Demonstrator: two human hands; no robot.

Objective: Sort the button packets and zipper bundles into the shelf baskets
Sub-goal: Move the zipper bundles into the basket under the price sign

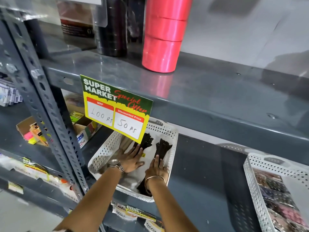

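Hands flat, fingers spread: left hand (132,160) and right hand (156,167) press dark zipper bundles (163,148) down into the near basket (103,153), likely to level them. Neither grips anything. Basket is white perforated plastic on grey metal shelf (209,173). Second basket (250,171), well right, holds glossy button packets (274,190).

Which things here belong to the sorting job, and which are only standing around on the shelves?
Belonging to the job:
- left hand and right hand, both flat inside the left white basket
- black zipper bundles in that basket
- right white basket holding button packets

Just standing about:
- stack of pink ribbon rolls
- price sign
- dark rolls
- cardboard boxes
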